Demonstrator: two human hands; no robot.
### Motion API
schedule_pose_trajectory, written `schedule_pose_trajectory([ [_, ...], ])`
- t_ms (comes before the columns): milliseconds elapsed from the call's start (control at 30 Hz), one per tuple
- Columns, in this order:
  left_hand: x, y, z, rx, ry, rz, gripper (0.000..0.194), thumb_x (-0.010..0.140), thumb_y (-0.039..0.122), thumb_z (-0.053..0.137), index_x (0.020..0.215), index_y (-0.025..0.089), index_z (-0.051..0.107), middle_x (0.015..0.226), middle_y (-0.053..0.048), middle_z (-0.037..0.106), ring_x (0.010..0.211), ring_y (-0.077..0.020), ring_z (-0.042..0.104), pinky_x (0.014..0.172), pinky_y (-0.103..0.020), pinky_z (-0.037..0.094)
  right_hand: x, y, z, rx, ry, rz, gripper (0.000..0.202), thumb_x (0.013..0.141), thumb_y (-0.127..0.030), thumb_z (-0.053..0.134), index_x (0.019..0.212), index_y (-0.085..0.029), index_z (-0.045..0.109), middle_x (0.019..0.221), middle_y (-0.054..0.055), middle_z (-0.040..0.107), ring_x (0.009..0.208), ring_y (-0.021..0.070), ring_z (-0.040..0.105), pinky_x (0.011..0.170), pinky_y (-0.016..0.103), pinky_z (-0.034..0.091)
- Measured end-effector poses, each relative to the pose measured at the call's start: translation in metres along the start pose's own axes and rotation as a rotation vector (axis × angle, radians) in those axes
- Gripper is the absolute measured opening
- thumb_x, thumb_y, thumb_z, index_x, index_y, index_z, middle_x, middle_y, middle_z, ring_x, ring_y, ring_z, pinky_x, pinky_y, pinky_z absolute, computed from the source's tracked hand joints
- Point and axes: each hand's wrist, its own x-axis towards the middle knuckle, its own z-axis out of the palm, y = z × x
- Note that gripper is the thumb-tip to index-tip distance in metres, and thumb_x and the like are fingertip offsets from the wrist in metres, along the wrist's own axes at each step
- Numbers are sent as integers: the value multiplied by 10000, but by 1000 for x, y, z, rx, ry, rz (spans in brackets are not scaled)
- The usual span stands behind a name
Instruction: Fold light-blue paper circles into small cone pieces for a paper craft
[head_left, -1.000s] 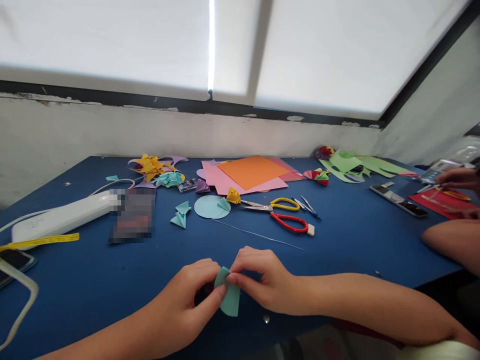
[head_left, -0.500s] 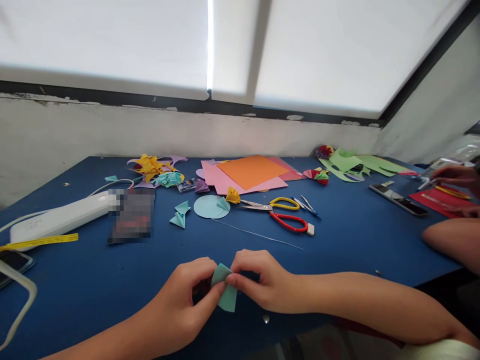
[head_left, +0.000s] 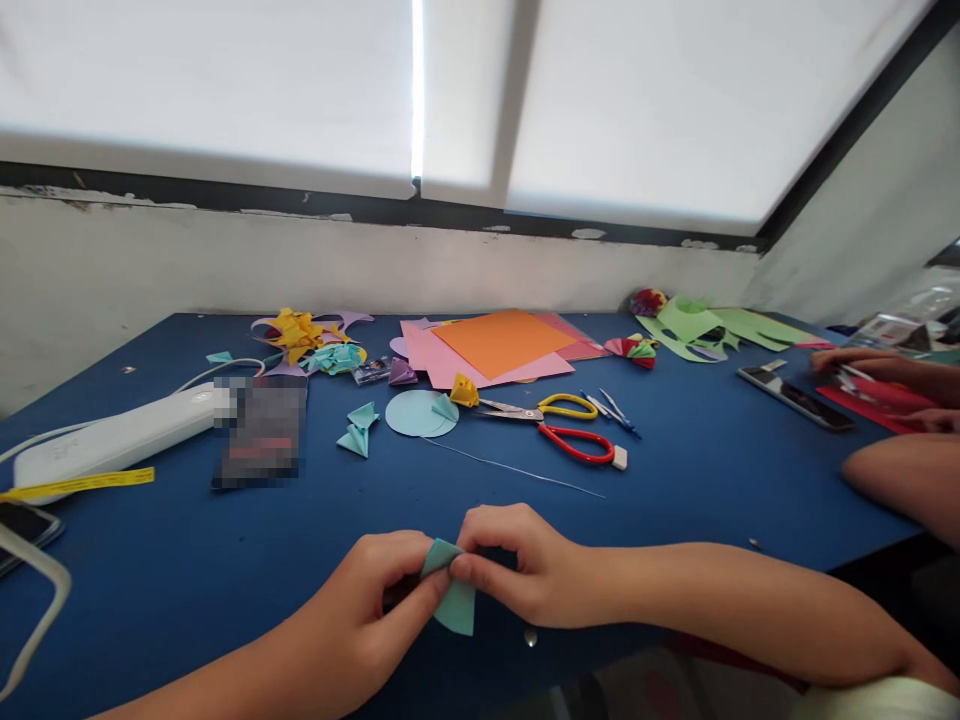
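A small folded piece of light teal paper point(head_left: 456, 608) is pinched between my two hands near the front edge of the blue table. My left hand point(head_left: 386, 590) grips its left side between thumb and fingers. On the right side, the thumb and fingertips of my right hand point(head_left: 517, 565) press the paper. Beyond my hands lie teal paper circles point(head_left: 411, 413) and folded teal paper pieces point(head_left: 358, 430). Scissors point(head_left: 574, 425) with one yellow and one red handle rest to the right of a folded yellow paper piece point(head_left: 464, 390).
Orange paper point(head_left: 506, 342) tops a stack of pink sheets at the back. A white power strip point(head_left: 112, 435) and a dark pixelated item point(head_left: 261, 435) lie left. At right are a phone point(head_left: 796, 398), green paper scraps point(head_left: 686, 322) and another person's hand point(head_left: 885, 370). A thin wire point(head_left: 517, 468) lies mid-table.
The teal paper has tilted slightly and sits a little lower in my hands, both still gripping it. At the right, the other person's hand has shifted left over the red paper.
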Motion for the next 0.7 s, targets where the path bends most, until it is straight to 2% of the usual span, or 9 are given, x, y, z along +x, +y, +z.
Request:
schedule_pose_trajectory([
  [100, -2, 2, -2, -21, -45, 16, 336, 938, 365, 350, 700, 167, 480, 663, 33, 402, 625, -114, 358, 575, -233, 294, 0, -1, -1, 50, -37, 39, 236, 903, -290, 459, 732, -149, 541, 661, -10, 504, 601, 81, 446, 571, 183, 362],
  [200, -2, 3, -4, -27, -80, 49, 317, 933, 344, 367, 708, 164, 498, 668, 34, 405, 631, -115, 363, 583, -233, 293, -1, -1, -2, 60, 4, 48, 238, 894, -269, 461, 699, -148, 522, 638, -22, 473, 579, 71, 417, 544, 176, 337],
  [300, -1, 3, -4, -32, -51, 38, 308, 928, 341, 378, 708, 162, 498, 654, 37, 390, 610, -110, 341, 558, -234, 274, 0, -1, -2, 62, 50, 57, 225, 887, -256, 478, 697, -145, 524, 636, -28, 470, 584, 66, 409, 546, 171, 328],
  [400, -1, 2, -2, -72, -28, 1, 331, 928, 354, 375, 702, 155, 511, 630, 39, 376, 591, -108, 326, 541, -234, 264, 1, 0, -2, 141, 8, 109, 263, 902, -309, 476, 704, -145, 529, 621, -36, 467, 578, 64, 403, 538, 167, 327],
  [500, 0, 1, -2, -127, -22, -12, 313, 910, 369, 417, 750, 144, 563, 658, 23, 438, 607, -115, 356, 549, -230, 289, 1, 1, -2, 247, -55, 190, 299, 908, -370, 469, 725, -143, 537, 627, -37, 482, 572, 63, 403, 522, 166, 331],
  [600, 1, 2, -2, -142, -2, -32, 272, 888, 375, 466, 796, 149, 587, 697, 16, 480, 634, -121, 385, 567, -222, 320, 0, 2, -1, 220, -15, 187, 272, 883, -348, 519, 710, -140, 547, 629, -34, 502, 576, 65, 420, 536, 168, 343],
  [700, 1, 4, -2, -102, 31, -35, 322, 893, 389, 459, 710, 150, 575, 648, 27, 452, 619, -116, 385, 568, -216, 327, -1, 2, 1, 214, -1, 192, 238, 865, -324, 550, 718, -137, 566, 638, -24, 541, 581, 70, 460, 545, 168, 358],
])
